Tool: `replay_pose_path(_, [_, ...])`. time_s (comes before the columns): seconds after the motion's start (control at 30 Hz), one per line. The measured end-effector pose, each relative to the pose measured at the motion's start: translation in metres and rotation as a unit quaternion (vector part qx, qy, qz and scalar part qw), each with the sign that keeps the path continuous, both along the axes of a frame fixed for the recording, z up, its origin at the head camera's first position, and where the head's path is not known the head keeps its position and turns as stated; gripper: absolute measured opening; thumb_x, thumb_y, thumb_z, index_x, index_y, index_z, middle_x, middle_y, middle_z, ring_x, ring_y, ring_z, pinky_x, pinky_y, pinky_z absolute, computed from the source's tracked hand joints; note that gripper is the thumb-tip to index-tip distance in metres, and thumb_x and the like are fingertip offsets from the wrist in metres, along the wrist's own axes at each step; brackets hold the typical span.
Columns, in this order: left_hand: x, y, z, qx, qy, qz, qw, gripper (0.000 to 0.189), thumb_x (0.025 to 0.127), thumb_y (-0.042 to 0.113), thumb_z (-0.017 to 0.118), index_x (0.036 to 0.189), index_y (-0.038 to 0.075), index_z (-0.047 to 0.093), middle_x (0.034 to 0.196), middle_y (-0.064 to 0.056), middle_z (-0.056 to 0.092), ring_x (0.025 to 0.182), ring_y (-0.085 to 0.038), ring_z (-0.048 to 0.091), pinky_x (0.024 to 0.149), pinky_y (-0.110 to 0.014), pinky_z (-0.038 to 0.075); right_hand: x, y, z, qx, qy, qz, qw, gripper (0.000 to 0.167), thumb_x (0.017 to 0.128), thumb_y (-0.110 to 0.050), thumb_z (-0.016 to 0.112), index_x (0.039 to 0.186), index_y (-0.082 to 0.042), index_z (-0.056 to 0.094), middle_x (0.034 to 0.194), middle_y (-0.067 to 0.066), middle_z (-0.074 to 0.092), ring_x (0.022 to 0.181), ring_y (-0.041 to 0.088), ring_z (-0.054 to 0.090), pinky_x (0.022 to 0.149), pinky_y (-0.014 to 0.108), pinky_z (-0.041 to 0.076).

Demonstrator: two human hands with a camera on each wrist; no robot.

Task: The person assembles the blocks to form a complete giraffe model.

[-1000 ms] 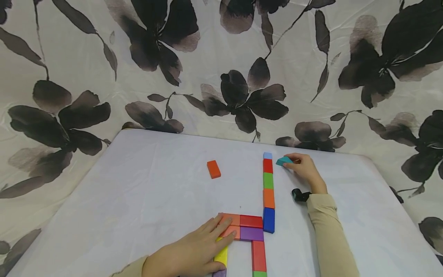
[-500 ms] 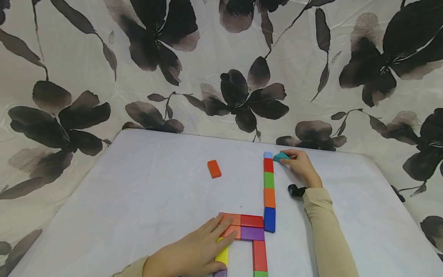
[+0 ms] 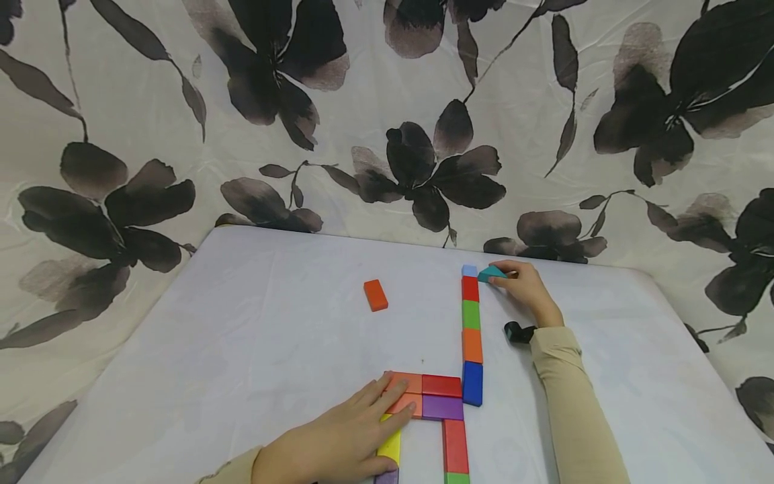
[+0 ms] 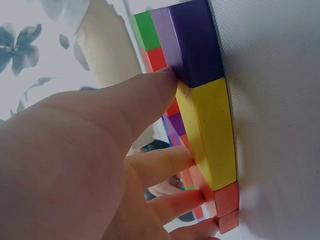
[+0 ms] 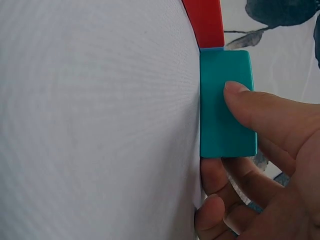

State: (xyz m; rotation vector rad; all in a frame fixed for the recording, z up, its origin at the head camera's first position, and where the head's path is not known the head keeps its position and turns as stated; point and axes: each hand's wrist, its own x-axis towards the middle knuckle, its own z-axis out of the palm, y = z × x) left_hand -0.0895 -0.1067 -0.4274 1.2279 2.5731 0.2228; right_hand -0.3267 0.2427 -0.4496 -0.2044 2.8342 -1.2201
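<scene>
My right hand (image 3: 525, 290) pinches a teal block (image 5: 226, 102) between thumb and fingers, low on the white table. In the head view the block looks triangular and sits right beside the light blue block (image 3: 469, 270) at the far end of a column. Below that come a red block (image 3: 469, 289), a green block (image 3: 470, 314), an orange block (image 3: 472, 345) and a dark blue block (image 3: 473, 383). My left hand (image 3: 338, 433) rests with spread fingers on salmon blocks (image 3: 408, 383) and a yellow block (image 4: 214, 135), its thumb at a purple block (image 4: 197, 42).
A lone orange-red block (image 3: 375, 296) lies left of the column. A black object (image 3: 519, 333) shows at the right wrist. A red block (image 3: 441, 386), a purple block (image 3: 443, 407) and a long red block (image 3: 455, 447) continue the layout. Floral cloth (image 3: 423, 168) hangs behind the table.
The right hand has carried the teal block left and slightly away, up beside the light blue block, and has since held nearly still. The left hand has stayed in place.
</scene>
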Motion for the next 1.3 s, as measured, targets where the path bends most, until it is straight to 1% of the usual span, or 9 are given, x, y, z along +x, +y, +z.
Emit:
replay_pose_path(0.17, [0.0, 0.001, -0.001, 0.0, 0.003, -0.003, 1.0, 0.069, 0.097, 0.053, 0.054, 0.152, 0.014, 0.041, 0.161, -0.016, 0.024, 0.148, -0.038, 0.02, 0.115, -0.046, 0.029, 0.002, 0.002, 0.003, 0.011, -0.013, 0.005, 0.9998, 0.047, 0.096, -0.016, 0.065, 0.139, -0.001, 0.054, 0.13, 0.026, 0.057, 0.113, 0.04, 0.051, 0.093, 0.046, 0.047])
replay_pose_path(0.3, [0.0, 0.0, -0.001, -0.006, -0.002, -0.002, 1.0, 0.069, 0.098, 0.054, 0.053, 0.153, 0.015, 0.039, 0.161, -0.016, 0.023, 0.148, -0.037, 0.018, 0.115, -0.046, 0.028, 0.006, 0.003, 0.011, 0.02, -0.04, 0.017, 0.9989, 0.063, 0.097, -0.019, 0.065, 0.151, -0.002, 0.038, 0.137, 0.029, 0.051, 0.122, 0.044, 0.048, 0.102, 0.053, 0.043])
replay_pose_path(0.4, [0.001, 0.0, 0.001, -0.008, 0.005, -0.003, 0.9999, 0.069, 0.098, 0.053, 0.053, 0.153, 0.014, 0.039, 0.162, -0.016, 0.022, 0.148, -0.038, 0.018, 0.116, -0.046, 0.028, 0.012, 0.004, 0.022, 0.031, -0.046, 0.032, 0.9979, 0.07, 0.098, -0.023, 0.062, 0.154, 0.001, 0.027, 0.141, 0.031, 0.045, 0.127, 0.047, 0.045, 0.104, 0.057, 0.04])
replay_pose_path(0.5, [0.001, -0.001, 0.002, -0.006, 0.013, -0.004, 0.9999, 0.069, 0.098, 0.051, 0.053, 0.153, 0.013, 0.039, 0.162, -0.017, 0.021, 0.148, -0.038, 0.017, 0.116, -0.046, 0.027, 0.018, 0.005, 0.034, 0.058, -0.032, 0.044, 0.9968, 0.073, 0.099, -0.025, 0.06, 0.154, 0.004, 0.023, 0.146, 0.033, 0.036, 0.131, 0.049, 0.039, 0.106, 0.061, 0.035])
replay_pose_path(0.67, [0.002, 0.0, 0.003, 0.0, 0.008, -0.001, 1.0, 0.069, 0.098, 0.05, 0.055, 0.153, 0.013, 0.038, 0.162, -0.016, 0.02, 0.148, -0.038, 0.017, 0.116, -0.046, 0.027, 0.037, 0.001, 0.053, 0.12, 0.027, 0.058, 0.9907, 0.072, 0.097, -0.022, 0.062, 0.152, 0.007, 0.025, 0.151, 0.035, 0.024, 0.138, 0.05, 0.026, 0.109, 0.066, 0.025])
replay_pose_path(0.8, [0.002, 0.0, 0.002, 0.004, 0.002, -0.001, 1.0, 0.069, 0.098, 0.051, 0.054, 0.154, 0.013, 0.038, 0.163, -0.015, 0.019, 0.149, -0.038, 0.016, 0.116, -0.046, 0.026, 0.065, -0.009, 0.068, 0.15, 0.071, 0.083, 0.9826, 0.072, 0.096, -0.02, 0.063, 0.15, 0.009, 0.026, 0.153, 0.034, 0.021, 0.141, 0.05, 0.021, 0.11, 0.067, 0.022])
replay_pose_path(1.0, [0.001, -0.001, 0.0, 0.009, -0.005, 0.001, 0.9999, 0.069, 0.098, 0.051, 0.054, 0.154, 0.014, 0.036, 0.163, -0.015, 0.017, 0.149, -0.037, 0.014, 0.116, -0.047, 0.025, 0.121, -0.032, 0.081, 0.169, 0.115, 0.145, 0.968, 0.078, 0.096, -0.025, 0.065, 0.154, 0.005, 0.021, 0.159, 0.027, 0.016, 0.145, 0.047, 0.017, 0.111, 0.065, 0.023])
replay_pose_path(1.17, [0.001, -0.001, -0.001, 0.006, -0.001, 0.001, 1.0, 0.07, 0.098, 0.052, 0.053, 0.155, 0.014, 0.036, 0.164, -0.015, 0.016, 0.149, -0.037, 0.013, 0.116, -0.046, 0.025, 0.175, -0.05, 0.074, 0.208, 0.148, 0.184, 0.9494, 0.082, 0.097, -0.034, 0.064, 0.158, -0.004, 0.018, 0.164, 0.017, 0.013, 0.15, 0.036, 0.013, 0.115, 0.058, 0.019])
replay_pose_path(1.3, [0.001, -0.002, -0.001, 0.005, 0.004, -0.002, 1.0, 0.07, 0.098, 0.053, 0.052, 0.155, 0.014, 0.036, 0.163, -0.015, 0.017, 0.149, -0.037, 0.014, 0.116, -0.047, 0.026, 0.213, -0.062, 0.057, 0.231, 0.102, 0.216, 0.943, 0.081, 0.097, -0.045, 0.06, 0.159, -0.012, 0.019, 0.165, 0.011, 0.013, 0.151, 0.033, 0.01, 0.115, 0.058, 0.018])
